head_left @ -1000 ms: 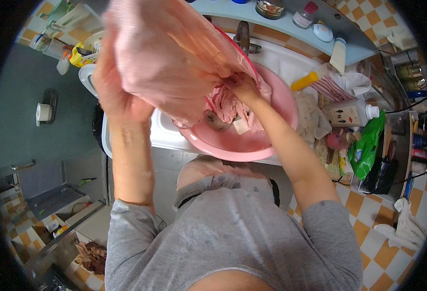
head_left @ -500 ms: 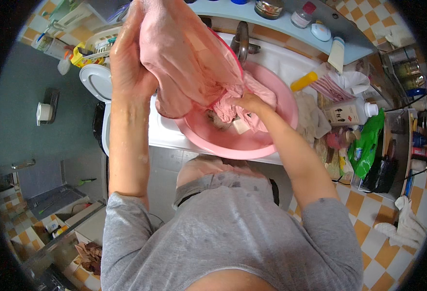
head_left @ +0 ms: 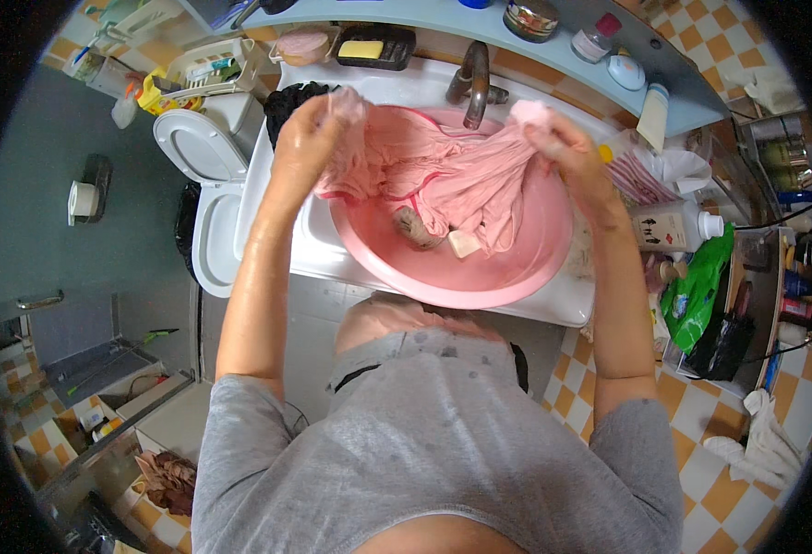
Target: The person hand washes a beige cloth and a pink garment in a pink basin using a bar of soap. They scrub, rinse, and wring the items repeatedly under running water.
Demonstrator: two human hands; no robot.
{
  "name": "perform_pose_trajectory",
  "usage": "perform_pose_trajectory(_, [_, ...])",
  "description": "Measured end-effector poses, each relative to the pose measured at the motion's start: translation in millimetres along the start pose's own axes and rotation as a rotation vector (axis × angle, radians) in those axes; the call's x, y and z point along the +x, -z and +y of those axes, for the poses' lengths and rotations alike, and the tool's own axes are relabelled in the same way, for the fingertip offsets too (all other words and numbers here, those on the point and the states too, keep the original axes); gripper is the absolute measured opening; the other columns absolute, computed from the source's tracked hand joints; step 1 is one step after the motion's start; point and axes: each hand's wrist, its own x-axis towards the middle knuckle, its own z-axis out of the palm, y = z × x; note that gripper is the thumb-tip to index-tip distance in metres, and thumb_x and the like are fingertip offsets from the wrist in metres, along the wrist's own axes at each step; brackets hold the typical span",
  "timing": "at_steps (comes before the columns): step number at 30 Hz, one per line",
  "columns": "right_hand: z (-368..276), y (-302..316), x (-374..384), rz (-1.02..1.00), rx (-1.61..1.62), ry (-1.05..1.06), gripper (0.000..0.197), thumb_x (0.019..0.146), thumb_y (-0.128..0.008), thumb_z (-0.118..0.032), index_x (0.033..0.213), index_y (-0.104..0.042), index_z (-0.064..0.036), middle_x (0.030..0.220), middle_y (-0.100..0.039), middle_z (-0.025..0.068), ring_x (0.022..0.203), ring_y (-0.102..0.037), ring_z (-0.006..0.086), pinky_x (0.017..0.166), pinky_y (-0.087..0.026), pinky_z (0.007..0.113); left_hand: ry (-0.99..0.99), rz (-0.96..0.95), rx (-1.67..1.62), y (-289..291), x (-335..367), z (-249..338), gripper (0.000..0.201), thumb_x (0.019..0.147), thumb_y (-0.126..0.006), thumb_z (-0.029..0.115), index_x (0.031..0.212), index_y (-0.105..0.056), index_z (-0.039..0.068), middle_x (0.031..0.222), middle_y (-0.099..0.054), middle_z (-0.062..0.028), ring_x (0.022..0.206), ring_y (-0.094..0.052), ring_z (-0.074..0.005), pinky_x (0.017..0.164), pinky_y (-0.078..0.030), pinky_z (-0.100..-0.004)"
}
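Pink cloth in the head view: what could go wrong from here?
1. The pink cloth hangs between the left hand and right hand, near the faucet; it might catch on the spout.
2. A white block lies against the cloth inside the basin; lifting could drag it along.
3. The basin's rim reaches the sink's front edge; a hard tug might shift it.

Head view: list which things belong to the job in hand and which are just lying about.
In use, it seems:
pink cloth, held by the left hand and right hand
pink basin, beneath the cloth
white block, inside the basin

Lying about:
yellow bar in a black dish
green bag
white tube
white cloth, lower right
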Motion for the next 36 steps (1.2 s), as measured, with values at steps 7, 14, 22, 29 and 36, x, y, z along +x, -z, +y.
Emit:
perform_pose_trajectory(7, [-84.0, 9.4, -10.9, -0.005, 0.562, 0.622, 0.030, 0.102, -0.055, -0.024, 0.123, -0.060, -0.0037, 0.111, -0.064, 0.0040, 0.099, -0.058, 0.0119, 0.090, -0.045, 0.030, -0.329, -0.332, 0.160, -39.8, -27.0, 54.9, 0.043, 0.084, -0.069, 0.014, 0.124, -0.060, 0.000, 0.122, -0.060, -0.0178, 0.111, -0.060, -0.0316, 0.095, -0.049, -0.0369])
perform_pose_trajectory(14, [-145.5, 22.5, -0.3, -0.058, 0.917, 0.811, 0.037, 0.102, -0.054, -0.028, 0.130, -0.055, -0.0035, 0.124, -0.062, 0.0107, 0.119, -0.056, 0.0238, 0.110, -0.037, 0.043, -0.343, -0.483, 0.241, -68.6, -17.2, 27.0, 0.051, 0.080, -0.075, 0.014, 0.127, -0.060, 0.000, 0.114, -0.065, -0.0147, 0.105, -0.061, -0.0243, 0.094, -0.048, -0.0347])
perform_pose_trajectory(22, [-118.7, 65.6, -2.1, 0.711, 0.573, 0.458, 0.034, 0.105, -0.049, -0.024, 0.130, -0.055, -0.0014, 0.132, -0.060, 0.0105, 0.123, -0.056, 0.0206, 0.112, -0.041, 0.038, 0.041, -0.155, -0.934, 10.2, -4.7, 34.3, 0.039, 0.089, -0.072, 0.024, 0.119, -0.063, 0.002, 0.110, -0.068, -0.0084, 0.101, -0.066, -0.0165, 0.089, -0.055, -0.0315])
perform_pose_trajectory(29, [-82.1, 47.6, 0.0, 0.578, 0.323, 0.351, 0.040, 0.105, -0.048, -0.024, 0.137, -0.053, 0.0008, 0.134, -0.059, 0.0102, 0.116, -0.058, 0.0154, 0.100, -0.046, 0.028, 0.072, 0.080, -0.802, 19.7, 8.8, 33.7, 0.047, 0.092, -0.068, 0.044, 0.119, -0.063, 0.006, 0.113, -0.067, -0.0078, 0.106, -0.063, -0.0181, 0.091, -0.051, -0.0344])
perform_pose_trajectory(36, [-98.8, 36.1, -5.0, 0.533, 0.465, 0.317, 0.046, 0.108, -0.042, -0.026, 0.144, -0.045, 0.0016, 0.143, -0.052, 0.0132, 0.130, -0.051, 0.0192, 0.112, -0.038, 0.034, 0.155, 0.105, -0.372, 13.8, 12.2, 13.3, 0.027, 0.095, -0.067, 0.028, 0.113, -0.070, 0.008, 0.111, -0.066, -0.0059, 0.104, -0.060, -0.0148, 0.090, -0.048, -0.0302])
